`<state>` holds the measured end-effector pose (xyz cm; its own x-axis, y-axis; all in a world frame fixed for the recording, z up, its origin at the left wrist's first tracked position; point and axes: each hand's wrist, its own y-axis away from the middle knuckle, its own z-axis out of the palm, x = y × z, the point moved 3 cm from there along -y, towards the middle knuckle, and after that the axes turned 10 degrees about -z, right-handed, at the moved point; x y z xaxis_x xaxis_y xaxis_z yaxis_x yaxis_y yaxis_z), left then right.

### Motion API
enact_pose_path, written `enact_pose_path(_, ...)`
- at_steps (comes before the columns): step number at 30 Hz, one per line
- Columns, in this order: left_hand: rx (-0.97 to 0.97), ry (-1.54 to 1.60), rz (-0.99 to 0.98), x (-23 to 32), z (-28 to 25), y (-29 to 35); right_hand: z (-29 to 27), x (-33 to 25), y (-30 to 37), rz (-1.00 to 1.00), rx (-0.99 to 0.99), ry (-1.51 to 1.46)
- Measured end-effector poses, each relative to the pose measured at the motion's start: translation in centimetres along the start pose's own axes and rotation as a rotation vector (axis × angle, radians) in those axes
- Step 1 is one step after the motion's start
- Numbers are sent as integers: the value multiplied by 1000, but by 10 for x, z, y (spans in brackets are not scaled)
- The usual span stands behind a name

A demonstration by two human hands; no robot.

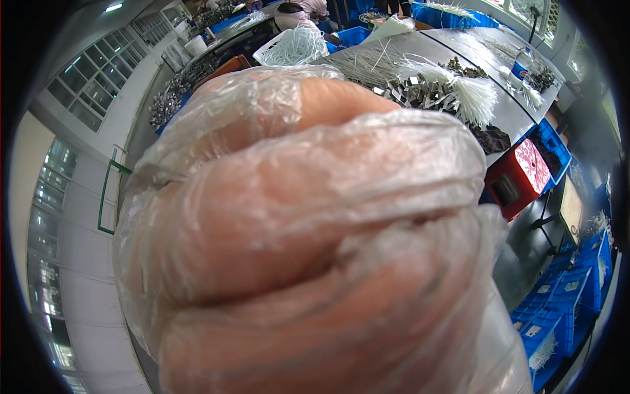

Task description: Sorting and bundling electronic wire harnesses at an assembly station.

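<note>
In the head view, a hand (315, 269) looms close, clear plastic (380, 164) around it; I cannot tell whether it is left or right, nor either hand's grip. Beyond, metal parts (420, 93) and white strands (476, 100) lie on a table (433, 46)

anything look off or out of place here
Yes: a plastic-wrapped hand fills the middle, blurred and so close that it hides much of the view. Behind it, metal pieces lie heaped loosely beside white strands, though that may be normal.
</note>
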<state>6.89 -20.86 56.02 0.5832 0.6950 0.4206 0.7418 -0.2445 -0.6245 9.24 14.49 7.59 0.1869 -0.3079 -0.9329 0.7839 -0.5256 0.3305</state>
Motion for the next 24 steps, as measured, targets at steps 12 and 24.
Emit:
enact_pose_path(12, -277, 14, 264, 3, -14, -11, 2, -4, 5, -2, 3, 19)
enact_pose_path(24, -176, -61, 48, 1, -19, -3, 6, -7, 6, 8, 14, 67)
